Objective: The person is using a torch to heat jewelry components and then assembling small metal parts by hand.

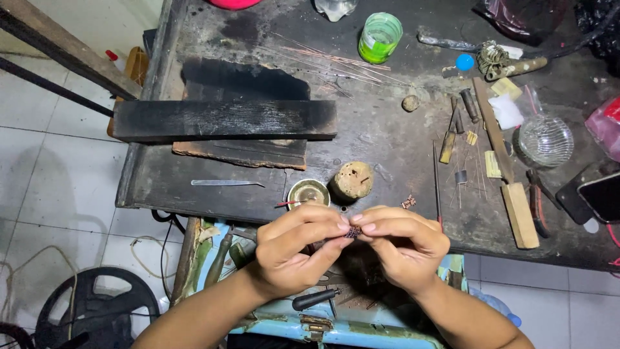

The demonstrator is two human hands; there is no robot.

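Head view: left hand (294, 249) and right hand (400, 242) meet at fingertips, both grips pinched together on a small dark reddish piece (353, 231), held just off the near edge of the dark worktop (387, 136). Small metal cup (308, 192) and round cork-like block (352, 180) sit just beyond

Phone screen: a dark rectangular phone (600, 194) lies at the bench's edge, far to the right of the right hand (400, 242), its glass black with a pale glare.
Pink packet: a glossy pink-red plastic bag (607, 126) sits beyond the phone, farther from the hands.
Dark bag: crumpled black plastic (516, 16), far corner, well beyond the right hand.
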